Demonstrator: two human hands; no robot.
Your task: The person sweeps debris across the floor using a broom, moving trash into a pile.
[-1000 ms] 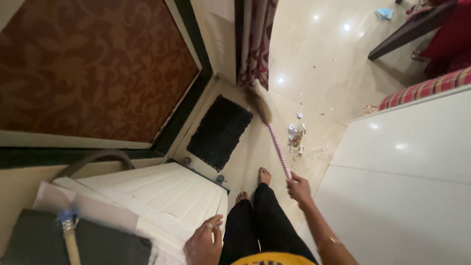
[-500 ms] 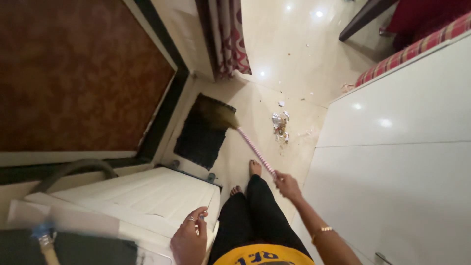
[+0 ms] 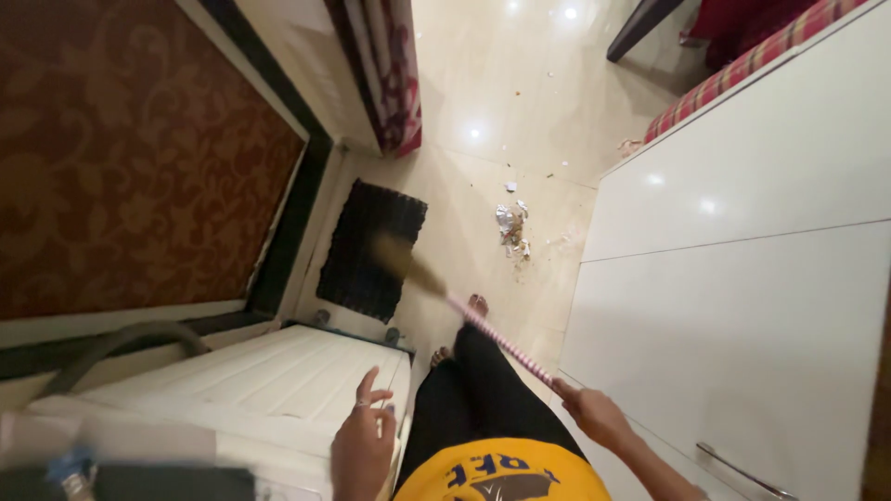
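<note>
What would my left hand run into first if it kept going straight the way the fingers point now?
Most likely the white ribbed appliance top. The left hand hangs open at its near corner, fingers spread and aimed up-frame along that edge. Height above it is hard to judge; if it clears, the dark doormat lies beyond.

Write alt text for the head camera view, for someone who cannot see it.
Seen from above, a person's right hand grips a pink-striped broom whose bristles blur over a black doormat. The left hand hovers open beside a white ribbed appliance; litter lies on the glossy floor.
</note>
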